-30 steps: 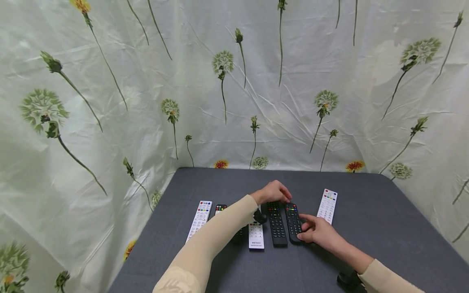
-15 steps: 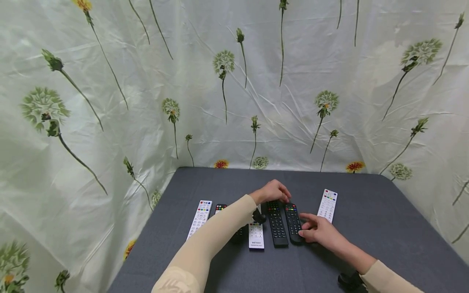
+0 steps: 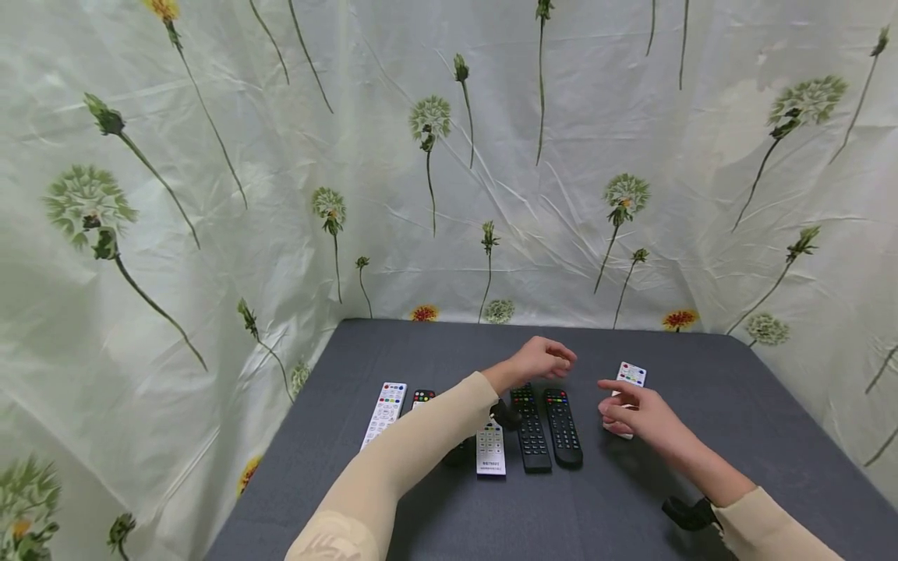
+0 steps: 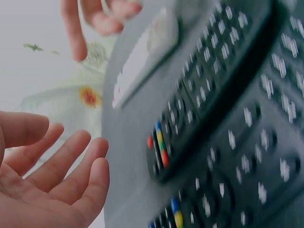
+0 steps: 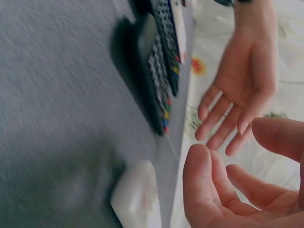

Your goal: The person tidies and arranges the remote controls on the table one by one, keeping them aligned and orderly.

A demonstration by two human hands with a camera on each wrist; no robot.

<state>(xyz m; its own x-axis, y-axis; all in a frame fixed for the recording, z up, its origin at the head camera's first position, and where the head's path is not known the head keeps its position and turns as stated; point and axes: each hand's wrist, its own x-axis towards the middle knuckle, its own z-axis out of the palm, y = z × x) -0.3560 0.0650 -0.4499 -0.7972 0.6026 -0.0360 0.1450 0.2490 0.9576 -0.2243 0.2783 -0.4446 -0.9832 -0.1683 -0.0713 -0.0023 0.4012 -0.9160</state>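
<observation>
My left hand [image 3: 543, 358] hovers above the top ends of two black remote controls, its fingers relaxed and holding nothing. The rounded black remote [image 3: 563, 428] lies flat beside the longer black remote [image 3: 531, 436], a narrow gap between them. To the right, my right hand [image 3: 641, 413] is raised over a white remote [image 3: 631, 374] and partly covers it; its fingers are loosely bent around nothing. In the left wrist view, the rounded black remote [image 4: 199, 80] shows coloured keys at its top end. The right wrist view shows both palms empty, with the white remote [image 5: 137, 194] below.
Further left lie a white remote [image 3: 490, 452], a black remote [image 3: 422, 397] mostly hidden under the left sleeve [image 3: 400, 452], and another white remote [image 3: 384, 413]. All rest on a dark grey table [image 3: 596, 514]. A flower-patterned curtain [image 3: 379, 156] hangs behind and at the sides.
Both hands have come away from the rounded black remote: the left lifted slightly up and right, the right moved right and up over the white remote. The remotes stay in place.
</observation>
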